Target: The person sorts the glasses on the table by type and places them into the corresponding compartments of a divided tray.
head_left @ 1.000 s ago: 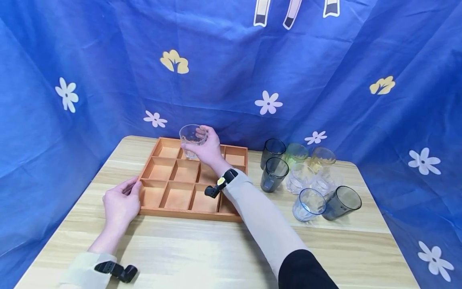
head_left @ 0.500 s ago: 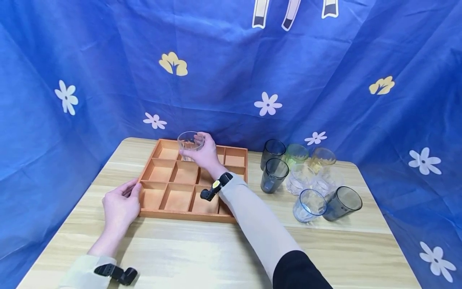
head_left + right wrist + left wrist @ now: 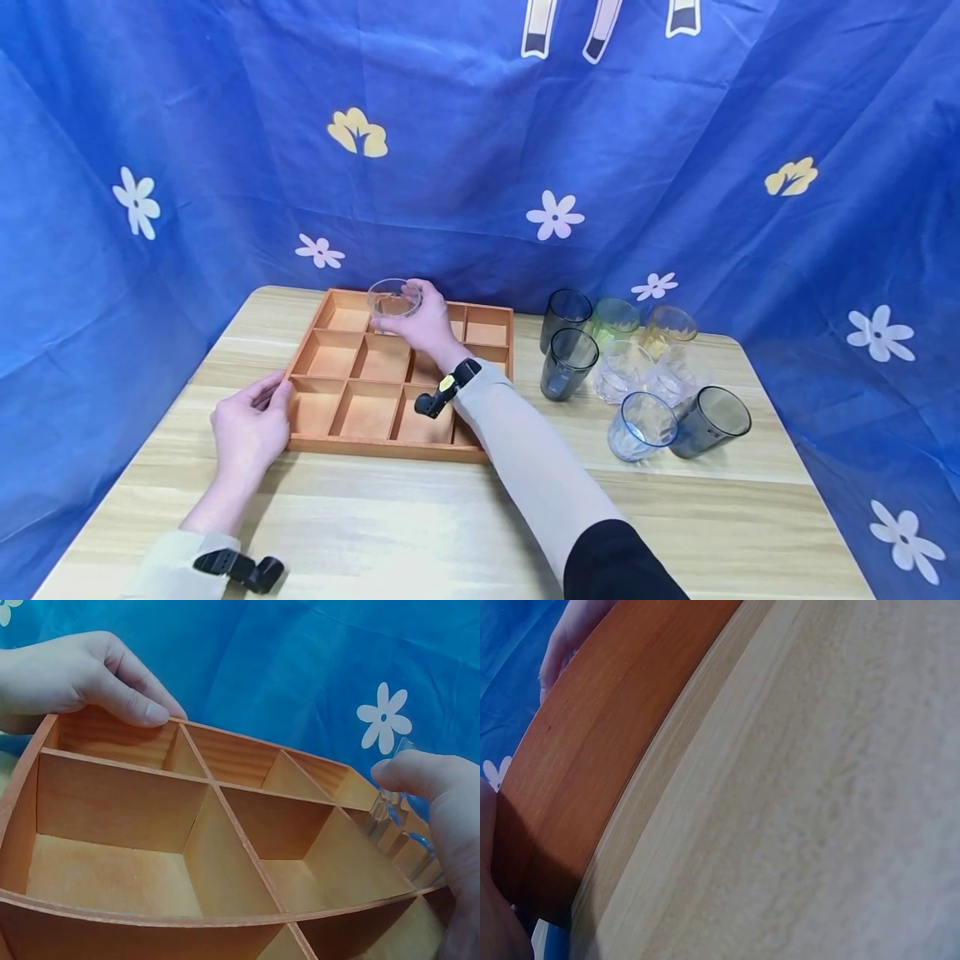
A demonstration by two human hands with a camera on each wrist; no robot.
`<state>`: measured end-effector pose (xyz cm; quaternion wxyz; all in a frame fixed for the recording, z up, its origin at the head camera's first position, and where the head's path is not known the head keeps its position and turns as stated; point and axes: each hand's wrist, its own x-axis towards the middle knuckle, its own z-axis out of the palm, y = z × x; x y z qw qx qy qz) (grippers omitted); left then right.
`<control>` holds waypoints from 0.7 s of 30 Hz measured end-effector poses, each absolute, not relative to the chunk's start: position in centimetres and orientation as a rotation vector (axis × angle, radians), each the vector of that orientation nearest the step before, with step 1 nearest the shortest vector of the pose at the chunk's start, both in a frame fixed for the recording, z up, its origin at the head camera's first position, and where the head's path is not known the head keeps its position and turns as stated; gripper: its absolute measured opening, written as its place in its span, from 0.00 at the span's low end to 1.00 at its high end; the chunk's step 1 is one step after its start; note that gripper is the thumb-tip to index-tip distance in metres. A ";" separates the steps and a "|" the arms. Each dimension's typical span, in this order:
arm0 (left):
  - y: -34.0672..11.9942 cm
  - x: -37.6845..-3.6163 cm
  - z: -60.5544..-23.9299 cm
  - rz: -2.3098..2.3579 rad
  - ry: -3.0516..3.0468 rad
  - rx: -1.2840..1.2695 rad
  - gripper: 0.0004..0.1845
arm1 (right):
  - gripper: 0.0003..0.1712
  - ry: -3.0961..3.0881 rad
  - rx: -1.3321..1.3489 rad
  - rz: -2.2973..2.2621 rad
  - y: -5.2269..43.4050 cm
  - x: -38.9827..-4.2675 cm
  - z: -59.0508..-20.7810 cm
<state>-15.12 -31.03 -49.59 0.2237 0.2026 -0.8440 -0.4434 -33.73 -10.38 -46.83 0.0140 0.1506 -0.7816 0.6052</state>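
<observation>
A clear drinking glass stands upright, its lower part down in the second compartment from the left of the back row. My right hand holds it by the side, thumb in front and fingers behind. The compartments belong to a shallow wooden divided tray. At the tray's left side my left hand grips the wall near the front corner. The right wrist view shows that left hand with its thumb on the rim, and the faceted glass beneath my right thumb.
Right of the tray stand two dark grey glasses, a green glass, an amber glass, clear glasses and a blue-rimmed glass. Another dark glass leans there. A blue curtain hangs behind the table.
My right hand has lowered the clear glass into the back-row compartment, shifting slightly left. My left hand has stayed on the tray's wall.
</observation>
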 end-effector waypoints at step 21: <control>-31.1 -15.3 -49.8 -1.259 -2.300 0.550 0.17 | 0.58 -2.566 0.522 1.831 -10.0 -34.0 -46.3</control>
